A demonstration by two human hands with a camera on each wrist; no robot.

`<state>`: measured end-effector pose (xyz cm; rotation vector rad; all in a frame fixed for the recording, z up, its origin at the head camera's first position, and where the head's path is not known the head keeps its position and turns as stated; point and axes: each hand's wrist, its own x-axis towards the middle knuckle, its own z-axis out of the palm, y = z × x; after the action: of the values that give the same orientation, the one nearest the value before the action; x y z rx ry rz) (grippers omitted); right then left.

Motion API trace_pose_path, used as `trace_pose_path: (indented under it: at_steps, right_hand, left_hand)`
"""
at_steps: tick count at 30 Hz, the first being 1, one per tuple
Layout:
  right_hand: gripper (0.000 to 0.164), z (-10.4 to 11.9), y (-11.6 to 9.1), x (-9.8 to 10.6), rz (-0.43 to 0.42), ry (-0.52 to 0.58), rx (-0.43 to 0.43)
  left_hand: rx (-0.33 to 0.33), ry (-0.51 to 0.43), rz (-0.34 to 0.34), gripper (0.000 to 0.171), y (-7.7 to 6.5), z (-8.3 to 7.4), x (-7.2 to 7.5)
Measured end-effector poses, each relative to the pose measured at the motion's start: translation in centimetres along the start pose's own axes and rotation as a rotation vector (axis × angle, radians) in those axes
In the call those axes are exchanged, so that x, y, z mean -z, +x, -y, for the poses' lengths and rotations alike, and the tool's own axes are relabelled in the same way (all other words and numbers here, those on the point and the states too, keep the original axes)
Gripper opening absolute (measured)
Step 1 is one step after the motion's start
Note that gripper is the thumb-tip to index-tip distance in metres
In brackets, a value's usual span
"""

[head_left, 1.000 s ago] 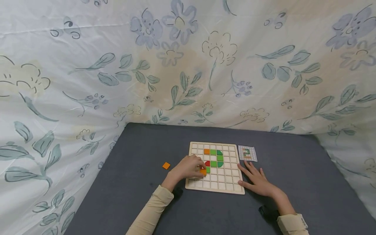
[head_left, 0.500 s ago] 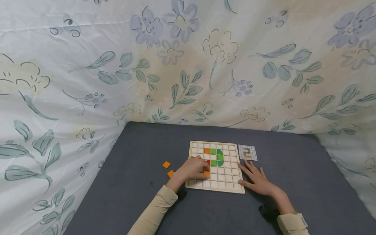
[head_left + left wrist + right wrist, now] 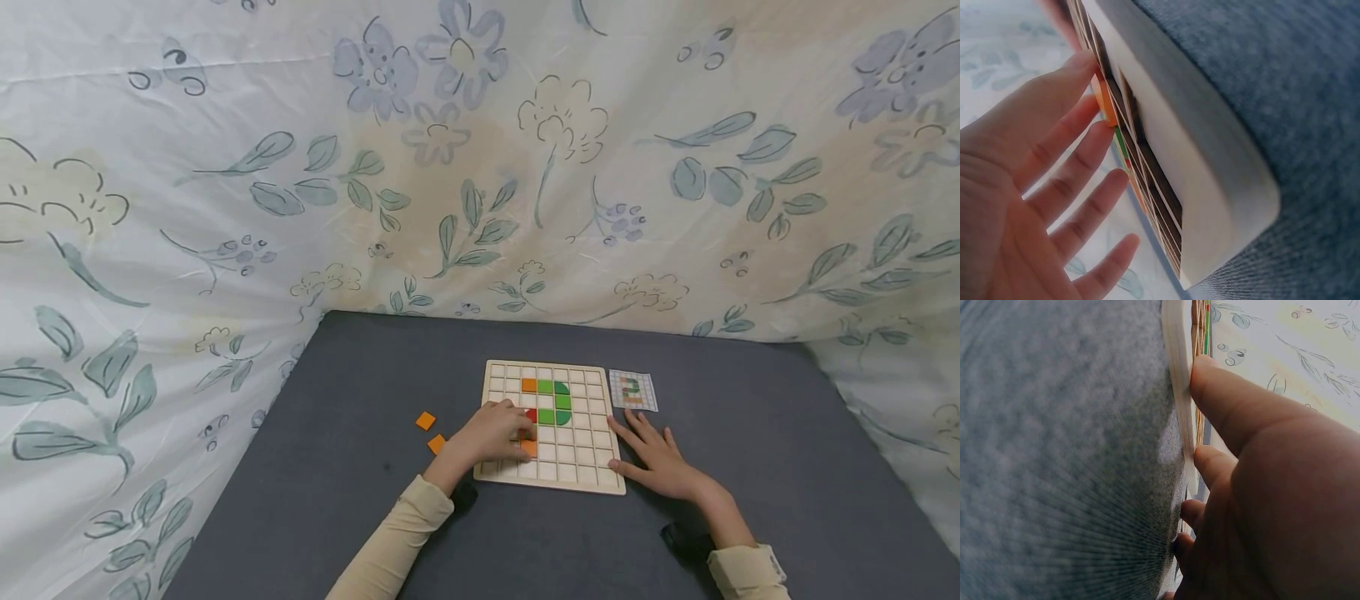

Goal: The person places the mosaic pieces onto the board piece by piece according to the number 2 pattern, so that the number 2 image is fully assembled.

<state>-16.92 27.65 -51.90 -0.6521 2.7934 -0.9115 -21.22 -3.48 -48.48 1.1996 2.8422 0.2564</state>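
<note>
Thumb and index finger of my left hand (image 3: 491, 432) pinch an orange square tile (image 3: 528, 449) low over the wooden grid board (image 3: 592, 477). In the left wrist view the orange tile (image 3: 1105, 103) sits at the thumb and index fingertips, the other fingers stretched out. On the board, an orange tile (image 3: 529, 385), several green tiles (image 3: 546, 416) and a partly covered red rounded tile (image 3: 532, 414) form a curved pattern. My right hand (image 3: 660, 468) lies spread at the board's right edge, thumb and index finger touching the rim (image 3: 1180, 381).
Two loose orange tiles, a far one (image 3: 425, 420) and a near one (image 3: 436, 444), lie left of the board on the dark grey tabletop (image 3: 360, 375). A small pattern card (image 3: 633, 392) lies beyond my right fingertips. A flowered cloth (image 3: 480, 208) hangs behind the table.
My left hand has moved slightly right and nearer with the orange tile, and its fingers now cover a green tile seen earlier. The nearer loose tile has come into sight. The right hand stays put.
</note>
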Motion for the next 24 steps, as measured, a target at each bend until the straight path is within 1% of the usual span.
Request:
trace_pose_path:
  at_steps: [5,10,12,16,21,24]
  right_hand:
    - [0.07,-0.2,0.0,-0.1,-0.013,-0.001,0.009]
    - [0.072,-0.8,0.2,-0.2,0.033,-0.015,-0.034]
    - [0.073,-0.9,0.3,-0.2,0.045,-0.01,-0.049]
    - [0.073,-1.0,0.3,-0.2,0.053,-0.006,-0.057]
    - [0.074,-0.9,0.3,-0.1,0.057,-0.004,-0.061]
    - [0.074,-0.9,0.3,-0.1,0.059,-0.002,-0.063]
  left_hand:
    - [-0.005,-0.009,-0.001,0.029,-0.1,0.0,0.0]
    - [-0.017,-0.039,-0.032,0.026,-0.5,0.6,-0.1]
    - [-0.015,-0.053,-0.045,0.022,-0.7,1.0,-0.2]
    - [0.007,-0.068,-0.052,0.018,-1.2,1.6,0.1]
    - [0.056,-0.079,-0.043,0.021,-1.9,2.1,0.7]
    - [0.074,-0.093,-0.051,0.021,-2.4,2.6,0.9]
